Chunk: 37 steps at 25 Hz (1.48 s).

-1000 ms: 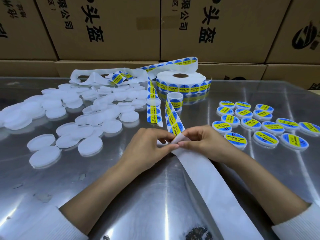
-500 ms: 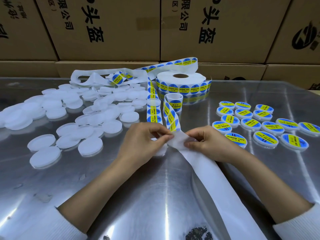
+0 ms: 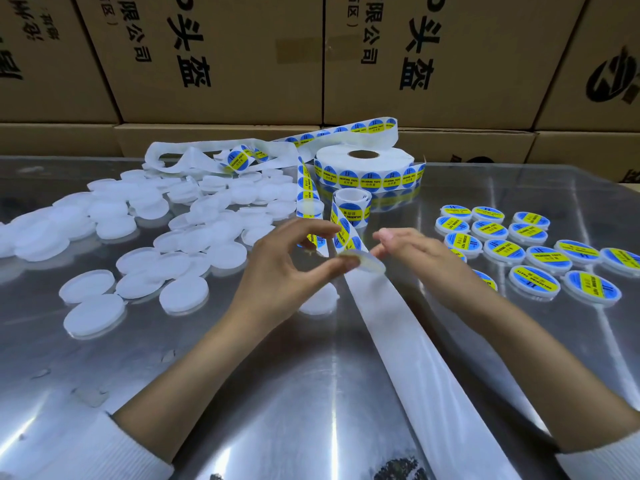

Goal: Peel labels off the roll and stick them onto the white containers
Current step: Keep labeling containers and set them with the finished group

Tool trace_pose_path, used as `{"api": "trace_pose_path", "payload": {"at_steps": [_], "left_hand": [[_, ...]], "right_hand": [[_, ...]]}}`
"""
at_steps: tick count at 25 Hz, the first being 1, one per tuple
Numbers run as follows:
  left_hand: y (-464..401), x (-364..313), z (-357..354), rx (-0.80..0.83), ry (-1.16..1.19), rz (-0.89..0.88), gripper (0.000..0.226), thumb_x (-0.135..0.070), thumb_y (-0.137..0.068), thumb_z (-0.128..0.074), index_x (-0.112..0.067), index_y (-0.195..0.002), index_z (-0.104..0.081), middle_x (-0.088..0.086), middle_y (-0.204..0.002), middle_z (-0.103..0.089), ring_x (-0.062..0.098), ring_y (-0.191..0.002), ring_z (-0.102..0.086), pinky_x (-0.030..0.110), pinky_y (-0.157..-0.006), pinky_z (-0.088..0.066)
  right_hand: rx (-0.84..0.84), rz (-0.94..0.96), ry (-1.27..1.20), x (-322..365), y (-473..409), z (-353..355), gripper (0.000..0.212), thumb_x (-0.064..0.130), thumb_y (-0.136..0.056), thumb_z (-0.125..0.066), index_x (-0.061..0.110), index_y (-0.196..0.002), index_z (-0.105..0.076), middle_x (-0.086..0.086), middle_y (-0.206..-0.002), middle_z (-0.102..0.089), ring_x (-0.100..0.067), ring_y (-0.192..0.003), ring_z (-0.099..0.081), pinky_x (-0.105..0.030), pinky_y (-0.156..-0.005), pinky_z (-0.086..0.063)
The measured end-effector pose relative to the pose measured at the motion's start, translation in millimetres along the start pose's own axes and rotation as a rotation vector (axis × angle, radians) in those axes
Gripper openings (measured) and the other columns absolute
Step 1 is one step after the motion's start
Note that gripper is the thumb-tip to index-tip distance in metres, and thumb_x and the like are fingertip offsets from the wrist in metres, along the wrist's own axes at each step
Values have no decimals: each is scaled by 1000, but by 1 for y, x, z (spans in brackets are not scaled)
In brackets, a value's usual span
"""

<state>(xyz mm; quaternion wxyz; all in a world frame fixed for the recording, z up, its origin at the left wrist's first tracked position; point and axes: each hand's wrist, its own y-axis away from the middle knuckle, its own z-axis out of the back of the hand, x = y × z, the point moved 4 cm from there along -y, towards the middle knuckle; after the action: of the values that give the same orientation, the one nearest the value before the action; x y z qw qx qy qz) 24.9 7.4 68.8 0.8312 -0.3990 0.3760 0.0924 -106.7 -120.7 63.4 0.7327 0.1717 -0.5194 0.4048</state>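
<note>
label (image 3: 312, 241): round, blue-yellow, blurred | left hand (image 3: 284, 271): apparently pinching it | right hand (image 3: 412, 249): fingers loose, holding nothing

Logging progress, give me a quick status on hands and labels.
Left hand pinching a peeled label. Right hand open beside the backing strip. Unlabelled container under left hand. Nothing in the way.
</note>
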Motion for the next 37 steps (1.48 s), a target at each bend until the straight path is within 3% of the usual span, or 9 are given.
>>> {"api": "trace_pose_path", "payload": {"at_steps": [5, 11, 13, 16, 17, 22, 26, 29, 37], "left_hand": [[1, -1, -4, 82, -45, -74, 45, -48, -66, -72, -21, -101, -68, -19, -97, -61, 0, -83, -54, 8, -77, -39], [1, 17, -9, 216, -191, 6, 44, -37, -67, -81, -25, -107, -67, -9, -107, -60, 7, -101, -56, 24, -87, -45], [3, 27, -9, 293, -292, 114, 62, -52, -63, -79, -29, -117, -61, -12, -113, -54, 7, -110, -52, 28, -94, -44], [7, 45, -5, 565, -552, 339, 105, -80, -46, -70, -41, -137, -35, -10, -127, -36, 14, -127, -34, 35, -108, -33], [8, 49, -4, 620, -611, 385, 106, -82, -45, -68, -40, -135, -33, -9, -123, -33, 15, -126, -31, 35, -108, -31], [4, 50, -1, 474, -543, 365, 57, -66, -56, -75, -31, -95, -51, -11, -97, -46, 12, -101, -44, 28, -80, -38], [2, 32, -3, 248, -399, 96, 54, -41, -66, -80, -25, -110, -54, -10, -106, -51, 9, -99, -44, 22, -82, -33], [3, 11, -8, 169, -278, -92, 56, -28, -69, -82, -22, -118, -55, -13, -108, -54, -8, -91, -44, 10, -80, -34], [7, -9, -11, 128, -159, -165, 59, -35, -66, -85, -20, -117, -60, -17, -102, -59, -7, -86, -48, 8, -73, -35]], "right_hand": [[210, -11, -47, 3, 7, -17, 41, 42, -86, -48, 11, -91, -75, 12, -114, -61, 7, -114, -50, -13, -101, -31], [70, -67, -264, -8, 2, -11, 15, 17, -84, -65, 12, -70, -69, -3, -119, -66, -9, -113, -60, -28, -103, -43], [-15, -72, -271, -11, 1, -6, 15, 21, -81, -68, 18, -66, -71, 0, -113, -68, -8, -106, -63, -27, -97, -46], [-85, -47, -271, -11, 1, -3, 18, 38, -71, -69, 21, -64, -72, 6, -100, -72, -3, -95, -66, -21, -88, -47], [-91, -37, -270, -11, 1, -3, 21, 42, -68, -67, 21, -68, -72, 6, -98, -73, -4, -92, -66, -21, -88, -48], [-116, -13, -300, -14, -1, -1, 20, 41, -69, -67, 21, -71, -69, 0, -94, -74, -10, -88, -66, -25, -88, -50], [-138, -10, -352, -16, -2, 0, 22, 40, -67, -67, 19, -73, -69, 4, -85, -73, -6, -83, -64, -18, -81, -46], [-84, 7, -423, -13, -1, -3, 19, 38, -70, -67, 19, -73, -69, 8, -77, -71, 0, -72, -62, -7, -66, -43], [22, 13, -480, -3, 2, -12, 15, 29, -72, -67, 15, -69, -65, -2, -73, -68, -7, -68, -62, -14, -63, -49]]}}
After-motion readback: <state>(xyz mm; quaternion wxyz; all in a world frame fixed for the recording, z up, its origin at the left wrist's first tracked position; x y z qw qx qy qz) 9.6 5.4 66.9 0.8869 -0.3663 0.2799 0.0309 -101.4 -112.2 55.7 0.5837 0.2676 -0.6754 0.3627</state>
